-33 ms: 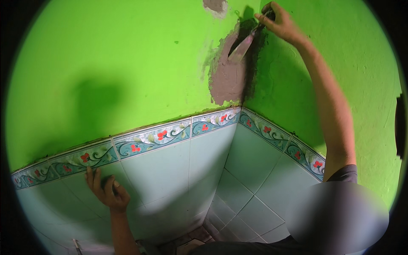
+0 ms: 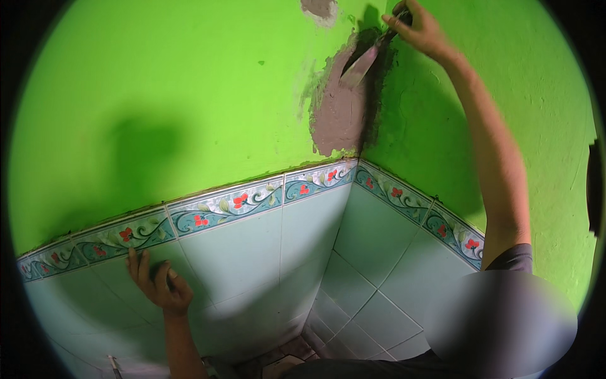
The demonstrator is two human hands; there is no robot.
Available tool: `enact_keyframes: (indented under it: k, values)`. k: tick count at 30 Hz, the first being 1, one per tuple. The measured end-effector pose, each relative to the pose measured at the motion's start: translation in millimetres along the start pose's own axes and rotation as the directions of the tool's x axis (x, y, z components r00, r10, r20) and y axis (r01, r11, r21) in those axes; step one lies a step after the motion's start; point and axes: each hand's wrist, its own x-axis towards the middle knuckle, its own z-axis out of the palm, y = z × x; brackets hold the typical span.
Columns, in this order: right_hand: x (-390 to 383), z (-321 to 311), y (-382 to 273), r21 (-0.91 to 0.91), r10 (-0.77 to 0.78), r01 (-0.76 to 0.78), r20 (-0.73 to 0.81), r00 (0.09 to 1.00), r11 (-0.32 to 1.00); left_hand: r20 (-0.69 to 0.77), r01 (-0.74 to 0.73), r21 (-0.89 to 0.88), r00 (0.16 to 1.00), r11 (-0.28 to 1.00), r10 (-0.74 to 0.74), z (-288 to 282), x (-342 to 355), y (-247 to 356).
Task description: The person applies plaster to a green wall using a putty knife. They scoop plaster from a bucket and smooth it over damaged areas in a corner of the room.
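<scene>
High in the corner, my right hand (image 2: 424, 30) is closed round the dark handle of a putty knife (image 2: 361, 67). The knife's flat blade slants down to the left, its wide end against a patch of grey-brown filler (image 2: 338, 120) on the green wall. Shadow darkens the filler's upper part and the corner beside it. At lower left, my left hand (image 2: 158, 281) is raised near the tiles, fingers apart and partly curled. Its fingertips are close to the flowered border; I cannot tell if they touch. The shaded palm shows nothing clearly held.
Bright green walls (image 2: 221, 95) meet in the corner above pale green tiles (image 2: 240, 252). A flowered border strip (image 2: 227, 205) tops the tiles. A second, smaller filler patch (image 2: 322, 11) shows at the upper edge. A thin pale rod (image 2: 114, 366) stands at bottom left.
My right hand and the putty knife have shifted very slightly right, the blade still over the filler. My left hand has stayed in place.
</scene>
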Motion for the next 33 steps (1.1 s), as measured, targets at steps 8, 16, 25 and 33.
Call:
enact_keyframes:
  k: [8,16,25,33]
  values:
    - [-0.4,-34.3,-55.2,-0.019,0.354,-0.358,0.217,0.910,0.933,0.016,-0.001,0.019,1.000,1.000,0.000,-1.9,-2.6,-1.2]
    - [-3.9,8.1,-21.4,0.226,0.318,-0.339,0.124,0.940,0.913,0.005,-0.017,0.012,1.000,1.000,0.017,-0.3,1.4,-0.5]
    - [30.6,-34.1,-4.5,-0.189,0.324,-0.331,-0.069,0.944,0.925,0.005,-0.019,0.013,1.000,1.000,0.019,-0.6,2.8,1.7]
    - [25.5,-46.8,-53.0,-0.265,0.319,-0.272,0.154,0.935,0.925,0.013,-0.013,0.025,1.000,1.000,0.013,-3.6,1.2,1.6]
